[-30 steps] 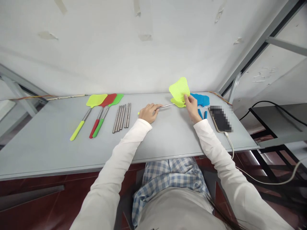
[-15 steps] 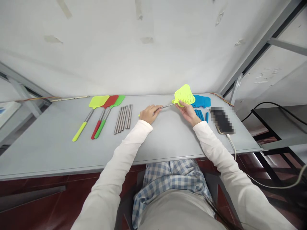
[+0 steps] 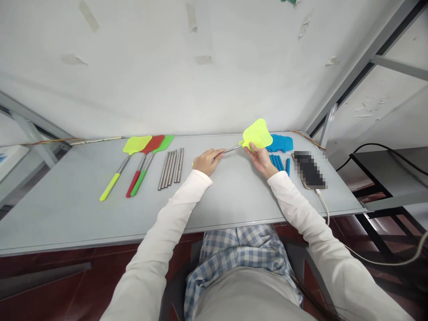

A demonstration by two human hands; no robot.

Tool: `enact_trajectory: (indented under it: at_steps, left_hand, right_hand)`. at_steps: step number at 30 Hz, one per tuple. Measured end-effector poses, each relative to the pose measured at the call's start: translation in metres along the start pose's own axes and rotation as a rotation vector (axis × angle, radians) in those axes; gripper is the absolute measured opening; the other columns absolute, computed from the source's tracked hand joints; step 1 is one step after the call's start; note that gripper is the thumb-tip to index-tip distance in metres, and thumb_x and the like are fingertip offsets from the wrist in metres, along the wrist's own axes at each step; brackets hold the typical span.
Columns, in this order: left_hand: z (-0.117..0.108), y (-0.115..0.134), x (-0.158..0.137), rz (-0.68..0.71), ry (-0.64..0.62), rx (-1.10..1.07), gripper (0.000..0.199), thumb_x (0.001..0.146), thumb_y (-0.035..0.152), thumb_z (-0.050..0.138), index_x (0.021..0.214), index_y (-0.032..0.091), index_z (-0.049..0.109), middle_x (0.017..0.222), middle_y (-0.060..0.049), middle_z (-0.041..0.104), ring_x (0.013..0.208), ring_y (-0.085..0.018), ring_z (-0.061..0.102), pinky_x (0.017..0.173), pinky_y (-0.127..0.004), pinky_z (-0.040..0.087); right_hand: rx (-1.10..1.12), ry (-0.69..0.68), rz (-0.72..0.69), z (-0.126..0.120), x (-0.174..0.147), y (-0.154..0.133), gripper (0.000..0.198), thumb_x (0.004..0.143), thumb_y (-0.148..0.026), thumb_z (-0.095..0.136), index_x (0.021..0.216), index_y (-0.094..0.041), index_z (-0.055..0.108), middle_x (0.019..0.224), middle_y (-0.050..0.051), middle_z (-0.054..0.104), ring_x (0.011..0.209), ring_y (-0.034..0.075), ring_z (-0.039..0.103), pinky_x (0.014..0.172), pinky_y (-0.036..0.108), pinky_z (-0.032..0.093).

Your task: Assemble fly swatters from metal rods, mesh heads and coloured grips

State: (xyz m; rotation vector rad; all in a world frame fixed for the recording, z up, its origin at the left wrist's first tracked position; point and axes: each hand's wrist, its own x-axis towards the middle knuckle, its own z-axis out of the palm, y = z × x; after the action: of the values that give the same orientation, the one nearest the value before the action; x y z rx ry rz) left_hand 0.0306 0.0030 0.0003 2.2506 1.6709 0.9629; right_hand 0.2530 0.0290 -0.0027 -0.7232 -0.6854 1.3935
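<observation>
A yellow fly swatter [image 3: 257, 133] is held between my two hands, its perforated head to the right and its thin metal rod running left. My left hand [image 3: 207, 161] is closed around the handle end, where only a bit of yellow shows past the fingers. My right hand [image 3: 261, 158] pinches the lower edge of the head. Just behind the right hand lie blue swatter heads [image 3: 282, 143] in a pile and several blue handles [image 3: 277, 162]. Several metal rods [image 3: 170, 168] lie side by side left of my left hand.
At the left of the grey table [image 3: 76, 205] lie a yellow swatter [image 3: 110, 186], a red swatter [image 3: 133, 183] and a green swatter [image 3: 138, 182], heads overlapping. A phone [image 3: 309, 169] with a white cable [image 3: 323, 203] rests on the right. A wall rises behind the table.
The view has shifted very slightly. Both hands keep their hold on the yellow fly swatter in almost the same place.
</observation>
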Motion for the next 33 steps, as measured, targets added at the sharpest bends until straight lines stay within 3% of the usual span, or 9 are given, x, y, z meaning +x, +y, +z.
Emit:
enact_trajectory:
  at_steps: [10,22,33]
  left_hand:
    - [-0.001,0.002,-0.001,0.006,-0.028,0.019,0.038,0.097,0.050,0.043,0.121,0.036,0.069,0.098,-0.005,0.070,0.095,-0.023,0.062,0.063,-0.029,0.036]
    - [0.002,0.001,0.000,0.003,-0.005,0.007,0.041,0.097,0.051,0.042,0.123,0.035,0.069,0.096,-0.006,0.070,0.095,-0.023,0.062,0.064,-0.029,0.036]
    - [-0.004,0.013,-0.002,-0.059,-0.087,0.123,0.037,0.097,0.045,0.044,0.123,0.035,0.068,0.099,-0.004,0.069,0.090,-0.022,0.063,0.063,-0.029,0.036]
  right_hand:
    - [-0.023,0.052,0.032,0.005,-0.002,-0.002,0.033,0.072,-0.021,0.077,0.102,-0.024,0.064,0.108,-0.001,0.073,0.108,0.018,0.067,0.102,0.036,0.056]
    - [0.051,0.062,0.068,0.002,0.002,0.000,0.023,0.074,-0.018,0.076,0.094,-0.023,0.065,0.098,-0.001,0.075,0.099,0.016,0.070,0.100,0.033,0.057]
    - [0.033,0.046,0.021,0.006,-0.005,0.012,0.022,0.067,-0.021,0.081,0.083,-0.022,0.065,0.094,-0.002,0.074,0.093,0.016,0.070,0.098,0.033,0.058]
